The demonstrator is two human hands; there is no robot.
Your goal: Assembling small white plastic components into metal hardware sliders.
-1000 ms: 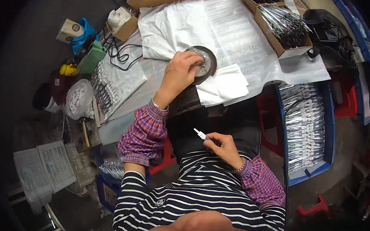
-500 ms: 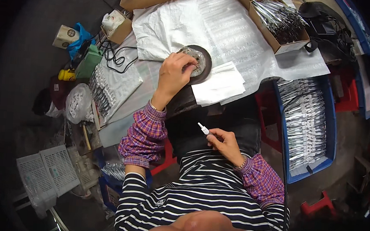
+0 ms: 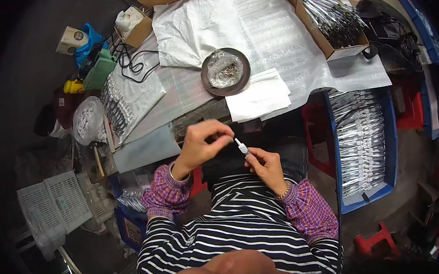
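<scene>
My right hand (image 3: 268, 169) pinches a small white plastic piece (image 3: 241, 146) with a narrow tip, held up above my lap. Close to that tip is my left hand (image 3: 201, 145), thumb and fingertips pressed together. Whatever lies in this pinch is too small to make out, and the hand is a little blurred. Beyond both hands, at the near side of the table, a dark round dish (image 3: 213, 89) is lined with crumpled clear plastic (image 3: 215, 68). Tiny metal-looking bits (image 3: 229, 70) lie in its middle.
White sheets of paper (image 3: 260, 96) lie right of the dish. A cardboard box (image 3: 335, 52) of thin metallic rods stands at the far right. A blue bin (image 3: 342, 145) of silvery pieces is at right. Black cable (image 3: 135, 70) and bagged white pieces (image 3: 91, 120) sit left.
My left hand has drawn back from the dish toward my lap and now meets the tip of the white piece. The right hand has stayed nearly still. The dish contents are now uncovered.
</scene>
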